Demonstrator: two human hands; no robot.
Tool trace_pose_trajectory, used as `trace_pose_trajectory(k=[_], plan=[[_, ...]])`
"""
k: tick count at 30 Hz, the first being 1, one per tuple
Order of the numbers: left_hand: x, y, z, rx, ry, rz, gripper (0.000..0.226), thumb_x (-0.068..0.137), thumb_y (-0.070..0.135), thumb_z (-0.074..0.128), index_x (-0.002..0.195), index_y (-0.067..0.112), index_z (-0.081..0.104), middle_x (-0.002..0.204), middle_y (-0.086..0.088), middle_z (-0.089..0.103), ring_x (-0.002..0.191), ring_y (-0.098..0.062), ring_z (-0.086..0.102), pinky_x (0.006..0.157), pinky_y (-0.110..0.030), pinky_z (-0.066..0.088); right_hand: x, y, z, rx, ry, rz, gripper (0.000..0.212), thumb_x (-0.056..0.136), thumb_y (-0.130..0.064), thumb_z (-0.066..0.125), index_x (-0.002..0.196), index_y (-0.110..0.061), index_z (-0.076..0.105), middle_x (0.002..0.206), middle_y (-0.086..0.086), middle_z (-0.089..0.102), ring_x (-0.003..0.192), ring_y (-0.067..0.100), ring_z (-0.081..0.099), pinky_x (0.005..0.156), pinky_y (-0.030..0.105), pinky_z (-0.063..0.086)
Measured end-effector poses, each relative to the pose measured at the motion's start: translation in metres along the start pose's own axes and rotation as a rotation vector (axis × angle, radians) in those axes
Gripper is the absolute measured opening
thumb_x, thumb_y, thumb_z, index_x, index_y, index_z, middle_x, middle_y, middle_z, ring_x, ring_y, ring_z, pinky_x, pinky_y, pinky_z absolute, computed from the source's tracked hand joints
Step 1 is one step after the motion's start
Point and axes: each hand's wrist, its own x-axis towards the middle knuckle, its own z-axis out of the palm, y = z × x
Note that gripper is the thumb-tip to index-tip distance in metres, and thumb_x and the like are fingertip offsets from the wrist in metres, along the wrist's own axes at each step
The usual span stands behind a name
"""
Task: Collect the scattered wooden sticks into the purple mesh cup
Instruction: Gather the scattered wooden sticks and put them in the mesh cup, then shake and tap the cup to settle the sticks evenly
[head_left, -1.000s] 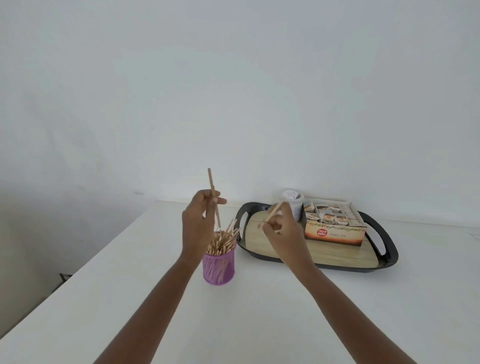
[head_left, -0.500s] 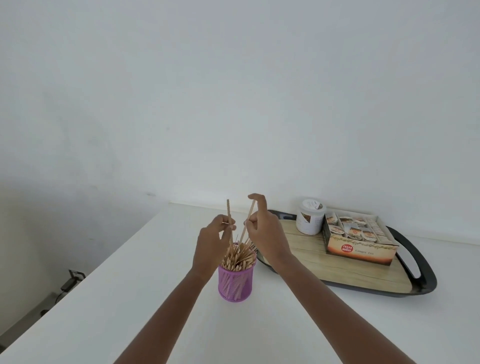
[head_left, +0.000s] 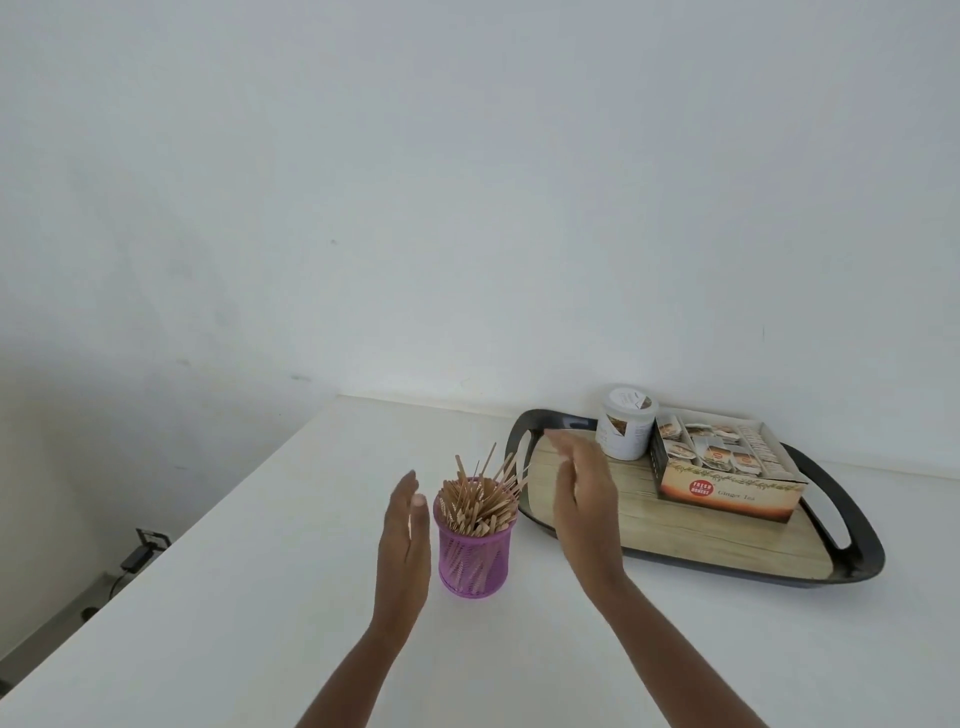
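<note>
The purple mesh cup (head_left: 471, 564) stands upright on the white table (head_left: 234, 597), packed with several wooden sticks (head_left: 480, 499) that fan out above its rim. My left hand (head_left: 402, 540) is just left of the cup, fingers straight and empty, close to the cup's side. My right hand (head_left: 584, 499) is to the right of the cup, fingers straight and empty, in front of the tray's left end. No loose stick shows on the table.
A black tray (head_left: 857, 558) with a wood-look floor sits at the back right, holding a white tub (head_left: 626, 428) and an open ginger tea box (head_left: 727, 475). The table's left edge drops to the floor, where a plug and cable (head_left: 136, 558) lie.
Both hands held a stick over the cup earlier; now both sticks are in the cup and the hands have let go and moved apart to either side of it.
</note>
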Motion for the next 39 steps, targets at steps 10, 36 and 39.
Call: trace_pose_trajectory(k=[10, 36, 39], plan=[[-0.019, -0.054, 0.023, 0.072, -0.210, -0.080, 0.092, 0.066, 0.036, 0.078, 0.139, 0.028, 0.024, 0.136, 0.008, 0.042, 0.120, -0.011, 0.045, 0.089, -0.018, 0.048, -0.103, 0.059, 0.003, -0.001, -0.125, 0.283, 0.056, 0.076, 0.024, 0.039, 0.103, -0.023, 0.052, 0.102, 0.007, 0.059, 0.091, 0.005, 0.057, 0.079, 0.000, 0.040], [-0.099, -0.007, 0.113, 0.082, -0.572, 0.076, 0.068, 0.076, 0.021, 0.072, 0.128, 0.032, 0.029, 0.135, 0.007, 0.042, 0.125, -0.005, 0.043, 0.096, 0.001, 0.032, -0.081, 0.079, -0.109, 0.177, -0.043, 0.300, 0.076, 0.052, -0.007, 0.088, 0.108, -0.031, 0.041, 0.104, -0.017, 0.057, 0.096, 0.002, 0.059, 0.070, 0.003, 0.049], [-0.100, 0.001, 0.125, 0.164, -0.563, 0.107, 0.067, 0.083, 0.028, 0.066, 0.138, 0.017, 0.029, 0.142, 0.000, 0.036, 0.126, -0.005, 0.037, 0.097, -0.004, 0.029, -0.075, 0.083, -0.137, 0.156, -0.127, 0.317, 0.077, 0.053, -0.008, 0.087, 0.109, -0.032, 0.040, 0.105, -0.016, 0.056, 0.099, 0.004, 0.056, 0.068, 0.003, 0.049]])
